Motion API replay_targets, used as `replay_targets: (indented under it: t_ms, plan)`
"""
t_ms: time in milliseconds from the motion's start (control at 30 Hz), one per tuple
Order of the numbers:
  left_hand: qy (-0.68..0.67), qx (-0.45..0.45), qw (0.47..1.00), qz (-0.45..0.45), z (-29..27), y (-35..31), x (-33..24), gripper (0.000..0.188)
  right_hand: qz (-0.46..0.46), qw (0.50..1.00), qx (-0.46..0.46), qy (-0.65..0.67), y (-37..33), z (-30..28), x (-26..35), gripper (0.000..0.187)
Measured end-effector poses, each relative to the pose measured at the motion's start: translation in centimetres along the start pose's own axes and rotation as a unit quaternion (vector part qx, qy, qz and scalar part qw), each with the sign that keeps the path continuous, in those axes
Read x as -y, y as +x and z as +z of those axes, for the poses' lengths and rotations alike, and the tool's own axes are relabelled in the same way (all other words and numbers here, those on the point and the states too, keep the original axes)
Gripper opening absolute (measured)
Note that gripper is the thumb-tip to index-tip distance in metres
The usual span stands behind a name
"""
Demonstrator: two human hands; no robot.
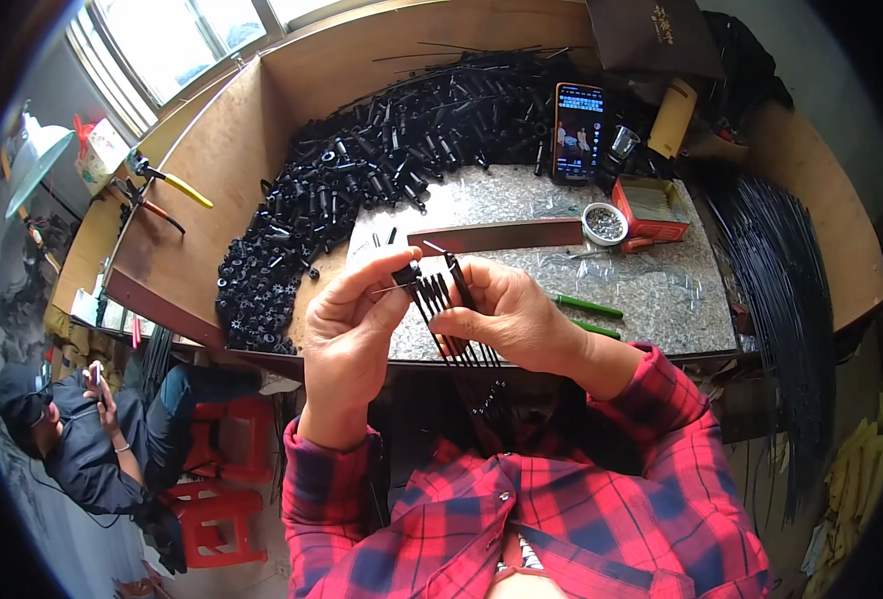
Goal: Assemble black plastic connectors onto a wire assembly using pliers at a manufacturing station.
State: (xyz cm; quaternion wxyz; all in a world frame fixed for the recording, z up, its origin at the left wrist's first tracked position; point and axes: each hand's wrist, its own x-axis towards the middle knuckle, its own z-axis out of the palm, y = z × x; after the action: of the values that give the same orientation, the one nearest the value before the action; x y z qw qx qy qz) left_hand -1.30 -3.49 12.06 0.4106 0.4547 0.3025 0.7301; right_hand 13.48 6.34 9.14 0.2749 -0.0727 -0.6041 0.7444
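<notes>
Over the front of a speckled stone slab (661, 290), both hands meet in front of me. My left hand (347, 344) pinches a small black fitting (407, 272) between thumb and fingertips, with a thin wire beside it. A row of slim black rods, like umbrella ribs (435, 302), hangs side by side from the fitting, pointing down. My right hand (526, 314) is closed around the rods' right side, its thumb lying across them. Fingers hide part of the joint between rods and fitting.
Heaped black tubular parts (402, 150) and toothed rings (257, 295) cover the back and left. A lit phone (578, 135), metal bowl (604, 226), red box (653, 212) and green-handled tools (589, 305) lie rightward. Long black rods (786, 280) overhang the right edge. A person (112, 429) sits left.
</notes>
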Motion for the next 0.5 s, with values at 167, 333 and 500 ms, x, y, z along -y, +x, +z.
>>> replay_targets:
  t_ms: [167, 333, 500]
  plan:
    - [0.065, -0.023, 0.996, 0.051, 0.06, -0.17, -0.09, 0.027, -0.015, 1.0, 0.004, -0.001, 0.08, 1.03, 0.03, 0.018]
    - [0.077, -0.021, 0.996, 0.045, 0.0, -0.04, 0.17, 0.024, -0.02, 0.999, -0.008, -0.032, -0.24, 0.92, 0.07, 0.018]
    - [0.05, -0.004, 0.998, 0.047, -0.04, -0.07, 0.09, 0.022, -0.018, 0.998, 0.017, -0.066, -0.37, 1.19, 0.86, 0.018]
